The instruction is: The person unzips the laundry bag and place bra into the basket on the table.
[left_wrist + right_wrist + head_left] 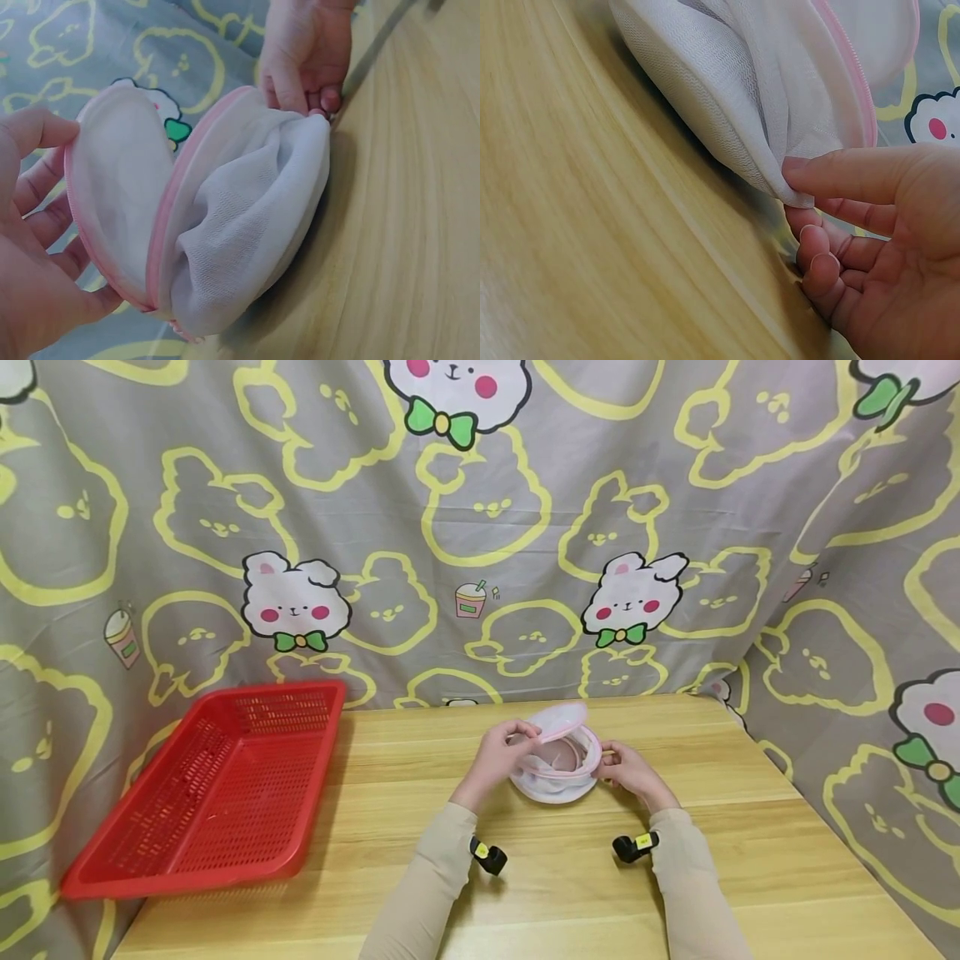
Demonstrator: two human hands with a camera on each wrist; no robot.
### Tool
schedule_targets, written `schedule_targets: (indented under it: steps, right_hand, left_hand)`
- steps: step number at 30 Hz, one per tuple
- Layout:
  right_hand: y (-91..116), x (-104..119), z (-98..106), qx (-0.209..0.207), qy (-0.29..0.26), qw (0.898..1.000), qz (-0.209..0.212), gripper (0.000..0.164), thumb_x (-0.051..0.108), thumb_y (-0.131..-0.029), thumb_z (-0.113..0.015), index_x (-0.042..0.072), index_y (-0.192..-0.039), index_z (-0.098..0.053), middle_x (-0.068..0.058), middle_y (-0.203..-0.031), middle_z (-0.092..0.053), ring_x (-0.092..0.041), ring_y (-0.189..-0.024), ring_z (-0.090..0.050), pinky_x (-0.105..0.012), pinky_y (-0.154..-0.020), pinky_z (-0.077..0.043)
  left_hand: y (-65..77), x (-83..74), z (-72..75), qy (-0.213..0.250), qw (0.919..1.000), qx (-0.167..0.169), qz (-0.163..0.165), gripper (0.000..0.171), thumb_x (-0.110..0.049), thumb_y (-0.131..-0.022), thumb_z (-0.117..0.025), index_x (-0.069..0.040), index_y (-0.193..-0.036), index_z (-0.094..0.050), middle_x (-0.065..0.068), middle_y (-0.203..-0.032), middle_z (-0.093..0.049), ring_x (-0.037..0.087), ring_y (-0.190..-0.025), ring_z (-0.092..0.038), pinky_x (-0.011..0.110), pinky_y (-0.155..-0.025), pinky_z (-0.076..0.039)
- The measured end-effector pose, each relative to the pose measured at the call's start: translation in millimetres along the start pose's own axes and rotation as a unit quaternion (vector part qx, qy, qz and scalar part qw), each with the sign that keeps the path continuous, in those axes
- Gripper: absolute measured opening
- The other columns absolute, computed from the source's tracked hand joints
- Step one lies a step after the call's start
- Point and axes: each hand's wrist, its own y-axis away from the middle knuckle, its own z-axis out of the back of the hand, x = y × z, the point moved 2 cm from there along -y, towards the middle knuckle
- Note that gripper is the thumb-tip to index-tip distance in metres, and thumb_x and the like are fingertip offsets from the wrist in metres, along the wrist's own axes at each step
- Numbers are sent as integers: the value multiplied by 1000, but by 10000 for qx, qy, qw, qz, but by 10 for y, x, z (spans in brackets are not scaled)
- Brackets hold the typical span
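Observation:
A round white mesh laundry bag (553,787) with a pink zipper edge sits near the back of the table, its lid (558,721) raised on one side. My left hand (501,758) holds that lid by its pink rim; in the left wrist view the index fingertip and thumb (101,300) are on the rim at two places. On the bag's other side, my right hand (624,767) pinches the lower edge between thumb (840,174) and index finger. Through the opening, part of the inside shows, with folded mesh sagging at the side.
A red perforated plastic basket (300,852) stands at the left of the wooden table (555,893). A grey patterned curtain (450,652) hangs behind the table and along its right side. Each sleeve carries a small black wrist camera (491,858).

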Motion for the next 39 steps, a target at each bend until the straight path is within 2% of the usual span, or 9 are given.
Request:
schedule_targets:
  steps: [4,11,17,21,24,28,33,35,39]
  right_hand:
    - [-26,-7,-3,-39,37,10000,14,50,4,-86,-66,-8,-130,-45,0,-83,-60,-13,-71,-53,-25,-59,-44]
    - [-31,1,-10,-13,-84,10000,15,51,4,-86,-65,-8,-131,-45,3,-81,-59,-12,-71,-53,-25,-59,-43]
    - [-34,-5,-9,-40,-53,10000,-1,50,3,-85,-65,-8,-129,-46,4,-80,-58,-11,-71,-53,-23,-59,-43]
    - [-30,0,-12,-60,-53,10000,5,51,3,-84,-66,-9,-129,-45,3,-81,-58,-11,-71,-52,-23,-59,-43]
    - [-24,3,-13,-83,-36,10000,2,51,3,-84,-66,-9,-129,-45,2,-82,-58,-12,-71,-52,-24,-59,-43]
    - [-23,1,-13,-127,-27,9999,-33,51,3,-84,-67,-9,-129,-46,1,-82,-58,-12,-70,-52,-24,-59,-44]
    - [-2,18,-17,-79,-30,9999,-61,52,3,-85,-66,-9,-131,-45,2,-82,-58,-11,-70,-53,-24,-60,-44]
    - [12,32,-16,-50,-48,10000,-44,53,4,-86,-66,-9,-132,-44,2,-82,-58,-11,-71,-53,-24,-60,-44]
    - [85,139,-11,-8,-59,10000,-54,51,2,-86,-65,-11,-131,-44,2,-81,-59,-13,-71,-53,-25,-60,-44]
  left_hand:
    - [-16,7,54,255,9995,-159,107,15,-15,-90,-68,0,-92,-64,12,-116,-69,21,-117,-59,39,-104,-46]
    - [-47,27,148,696,9952,-591,339,13,-13,-90,-68,0,-92,-64,12,-117,-69,12,-108,-60,22,-88,-47]
    - [-68,70,219,1300,9871,-818,450,5,-9,-90,-67,-7,-87,-64,9,-112,-70,8,-98,-60,25,-83,-48]
    - [-85,124,261,1656,9798,-1010,483,10,-9,-91,-64,-15,-84,-63,2,-107,-69,8,-96,-60,28,-84,-47]
    - [-94,149,287,1896,9737,-1175,474,6,-11,-92,-63,-12,-86,-62,1,-108,-67,11,-97,-60,30,-84,-48]
    - [-115,192,320,2283,9632,-1340,467,5,-11,-93,-61,-10,-88,-61,0,-106,-63,11,-97,-59,30,-81,-51]
    - [-127,239,368,2744,9489,-1452,565,8,-10,-95,-58,-15,-88,-60,-3,-100,-59,11,-93,-57,29,-78,-50]
    - [-123,242,387,2839,9457,-1470,594,8,-11,-96,-58,-16,-90,-59,-3,-99,-58,11,-92,-57,29,-78,-50]
    - [-100,223,426,2880,9449,-1438,598,6,-11,-98,-57,-15,-93,-58,-5,-98,-56,10,-92,-56,31,-81,-49]
